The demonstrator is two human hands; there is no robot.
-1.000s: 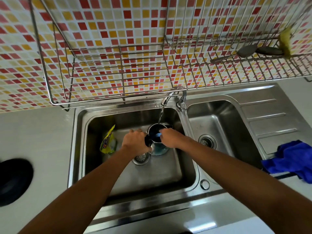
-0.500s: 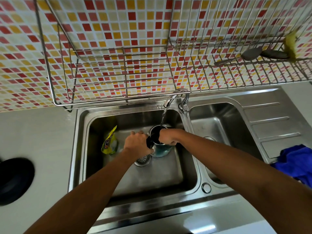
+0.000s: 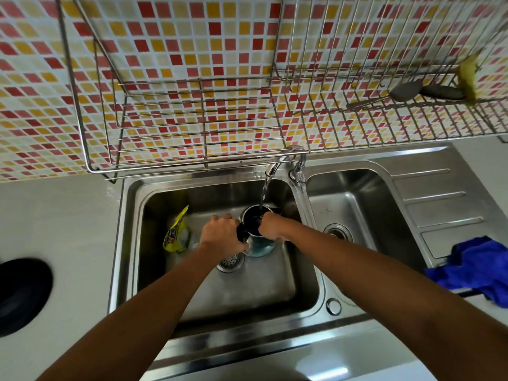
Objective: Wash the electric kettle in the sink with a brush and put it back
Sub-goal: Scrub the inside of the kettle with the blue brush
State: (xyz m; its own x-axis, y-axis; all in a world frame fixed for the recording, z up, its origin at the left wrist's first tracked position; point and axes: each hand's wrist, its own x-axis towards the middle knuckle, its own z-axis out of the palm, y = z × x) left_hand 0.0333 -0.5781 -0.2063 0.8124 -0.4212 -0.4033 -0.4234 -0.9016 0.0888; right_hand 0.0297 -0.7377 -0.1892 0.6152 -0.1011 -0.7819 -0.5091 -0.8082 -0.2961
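Note:
The steel electric kettle [image 3: 258,247] stands upright in the left basin of the sink [image 3: 132,243], lid open, with tap water [image 3: 263,193] running into its mouth. My left hand [image 3: 221,236] is closed around its black handle on the left side. My right hand [image 3: 270,225] is curled over the right side of the rim, fingers reaching into the opening. Whether it holds anything besides the rim is hidden. A dark oval tool with a yellow end [image 3: 450,90], possibly a brush, lies on the wire rack.
A yellow packet [image 3: 176,235] leans in the left basin's far-left corner. The drain strainer [image 3: 229,261] sits below my left wrist. A wire rack [image 3: 198,125] hangs over the tap. A blue cloth [image 3: 475,270] lies on the drainboard, a black round base [image 3: 19,295] on the left counter.
My right hand has shifted a little left, further over the kettle's rim. The kettle stays under the running water and my left hand keeps its grip on the handle.

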